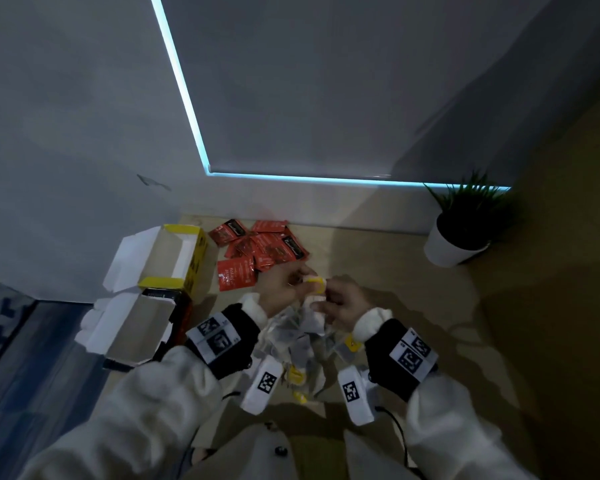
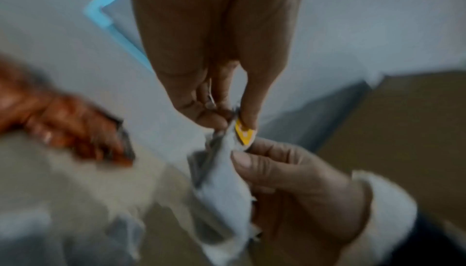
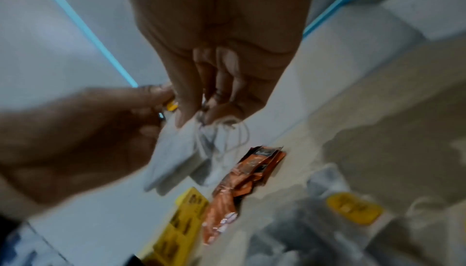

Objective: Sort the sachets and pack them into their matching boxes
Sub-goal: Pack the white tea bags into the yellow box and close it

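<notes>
My two hands meet over a loose pile of white tea bags on the table. My left hand pinches a yellow tag between thumb and fingertip; the tag is sharp in the left wrist view. My right hand pinches a small bunch of white tea bags by their tops and strings, and they hang below it. Red sachets lie in a heap just beyond the hands. To the left stand an open yellow box and an open black and red box, both showing bare insides.
A potted plant in a white pot stands at the far right by the wall. A lit window blind rises behind the table. More yellow tags lie among the pile near my right wrist.
</notes>
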### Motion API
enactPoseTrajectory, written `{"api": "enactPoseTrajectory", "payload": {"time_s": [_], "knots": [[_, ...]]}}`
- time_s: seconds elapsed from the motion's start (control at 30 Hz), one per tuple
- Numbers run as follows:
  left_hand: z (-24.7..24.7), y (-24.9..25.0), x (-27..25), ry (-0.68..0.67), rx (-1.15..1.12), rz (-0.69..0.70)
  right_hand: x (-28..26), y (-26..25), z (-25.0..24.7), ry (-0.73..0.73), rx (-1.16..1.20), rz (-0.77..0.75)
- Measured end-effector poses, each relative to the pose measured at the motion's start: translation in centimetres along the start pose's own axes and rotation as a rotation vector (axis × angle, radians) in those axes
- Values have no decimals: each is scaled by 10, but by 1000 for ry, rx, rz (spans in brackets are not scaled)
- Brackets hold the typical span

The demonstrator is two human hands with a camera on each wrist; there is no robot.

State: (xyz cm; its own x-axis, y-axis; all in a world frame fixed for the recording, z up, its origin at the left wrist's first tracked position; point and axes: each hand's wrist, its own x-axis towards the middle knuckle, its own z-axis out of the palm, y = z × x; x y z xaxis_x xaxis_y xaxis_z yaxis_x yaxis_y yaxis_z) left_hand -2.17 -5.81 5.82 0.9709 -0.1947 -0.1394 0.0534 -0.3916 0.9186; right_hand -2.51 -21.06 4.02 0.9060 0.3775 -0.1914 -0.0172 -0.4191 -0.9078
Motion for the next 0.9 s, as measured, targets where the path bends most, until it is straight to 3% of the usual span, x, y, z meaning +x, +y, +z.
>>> {"api": "enactPoseTrajectory", "payload": {"time_s": [0.17, 0.23, 0.37, 0.5, 0.57, 0.7, 0.9], "knots": [[-3, -3, -1, 54, -806, -362, -3, -1, -2, 11, 264, 59], [-9, -7, -2, 78, -984, -406, -5, 0, -7, 44, 307, 71], [-10, -19, -10, 185, -745, -437, -5, 1, -15, 134, 356, 134], [2, -20, -19, -6, -756, -599, -1, -6, -12, 241, 139, 77], [9, -14, -22, -89, -787, -670, -3, -13, -10, 280, -110, -24], [16, -5, -25, -174, -865, -616, -11, -26, -2, 162, -551, -163], [16, -2, -24, -209, -844, -551, -9, -29, 9, 67, -425, -90]]}}
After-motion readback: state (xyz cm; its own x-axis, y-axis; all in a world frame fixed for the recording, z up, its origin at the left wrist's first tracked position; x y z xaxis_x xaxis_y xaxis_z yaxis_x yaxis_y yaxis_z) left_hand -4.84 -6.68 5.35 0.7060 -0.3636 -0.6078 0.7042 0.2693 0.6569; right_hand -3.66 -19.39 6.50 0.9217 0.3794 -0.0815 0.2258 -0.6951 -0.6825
